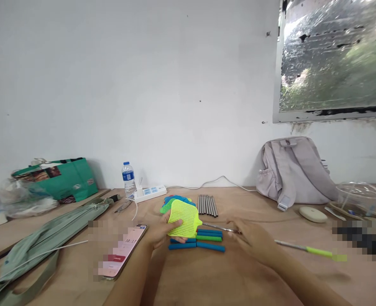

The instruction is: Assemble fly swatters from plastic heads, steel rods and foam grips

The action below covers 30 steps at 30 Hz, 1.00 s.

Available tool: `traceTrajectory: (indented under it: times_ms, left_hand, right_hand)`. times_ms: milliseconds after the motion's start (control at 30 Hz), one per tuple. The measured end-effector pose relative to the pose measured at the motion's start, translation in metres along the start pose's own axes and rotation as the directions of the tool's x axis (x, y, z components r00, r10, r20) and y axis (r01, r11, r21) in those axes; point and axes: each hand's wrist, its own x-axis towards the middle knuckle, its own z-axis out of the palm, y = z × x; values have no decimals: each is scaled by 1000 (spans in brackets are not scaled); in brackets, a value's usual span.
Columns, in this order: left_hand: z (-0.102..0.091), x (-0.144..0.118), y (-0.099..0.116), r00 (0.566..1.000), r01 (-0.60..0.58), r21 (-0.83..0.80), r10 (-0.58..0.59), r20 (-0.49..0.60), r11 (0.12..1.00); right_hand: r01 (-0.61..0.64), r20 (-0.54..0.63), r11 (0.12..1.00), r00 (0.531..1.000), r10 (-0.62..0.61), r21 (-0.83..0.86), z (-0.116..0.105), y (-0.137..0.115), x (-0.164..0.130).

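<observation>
A yellow-green fly swatter (184, 219) lies across both hands, its perforated head tilted up to the left. My left hand (162, 231) pinches that head, thumb on its front face. My right hand (250, 238) closes round the thin metal rod; fingers partly hide the grip. In line with it, a rod with a yellow-green handle (320, 252) emerges right of the hand. Just below the swatter head lie several blue tubes (210, 246) and a green tube (209, 238). Behind it are blue and green swatter heads (167, 206), partly covered. Several grey tubes (207, 205) lie side by side farther back.
At left are a phone (127, 250), a grey-green strapped bag (57, 229) and a green shopping bag (69, 180). A water bottle (128, 178) and power strip (150, 193) stand near the wall. To the right are a backpack (294, 172) and clear plastic container (360, 197).
</observation>
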Motion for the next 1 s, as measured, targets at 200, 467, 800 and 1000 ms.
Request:
traceTrajectory:
  times_ms: [200,467,800,1000]
  left_hand:
    - [9,4,-4,994,-72,-110,62,-85,991]
    - [9,1,0,996,-80,-68,78,-33,994]
    - [7,-3,0,997,-28,98,21,67,995]
    - [14,-5,4,997,-19,161,7,72,987]
  right_hand:
    - [20,37,1000,999,-20,0,20,-31,-2]
    - [-40,-63,994,997,34,-102,28,-57,9]
    - [91,-111,992,989,-101,-89,22,-56,16]
    - [85,-113,986,988,-102,-146,35,-52,15]
